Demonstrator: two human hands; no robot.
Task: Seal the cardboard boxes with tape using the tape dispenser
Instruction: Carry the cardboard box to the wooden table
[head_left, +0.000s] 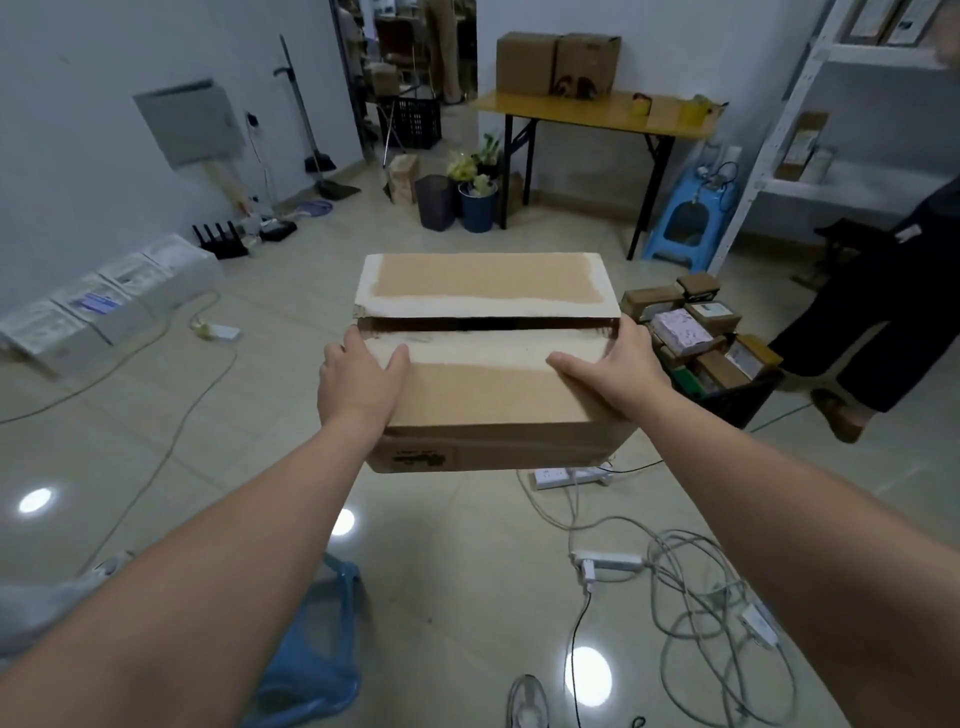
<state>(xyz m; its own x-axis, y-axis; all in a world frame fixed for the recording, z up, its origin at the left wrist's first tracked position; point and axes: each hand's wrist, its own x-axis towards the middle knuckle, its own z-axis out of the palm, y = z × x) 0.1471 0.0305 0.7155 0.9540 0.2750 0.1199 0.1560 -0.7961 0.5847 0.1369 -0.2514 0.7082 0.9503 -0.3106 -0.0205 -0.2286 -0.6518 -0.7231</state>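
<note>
A cardboard box (483, 395) is held at centre above the floor, the left hand (361, 387) clasped over its left edge and the right hand (615, 376) over its right. Just right of it, a crate (737, 400) packed with small boxes is set on the floor, and a power strip (566, 475) lies below the box's near right corner. Farther back, two cartons (525, 63) are stood on a folding table (597, 117), with a plastic stool (685, 218) and a shelving rack (779, 130) to its right. A router (221, 241) is placed by the left wall.

I can't make out how the fingers of the left hand (358, 382) and right hand (615, 369) lie down the cardboard box (488, 395) sides. Its front label (418, 459) is too blurred to read. The bystander (883, 312) is cut off at the frame edge.
</note>
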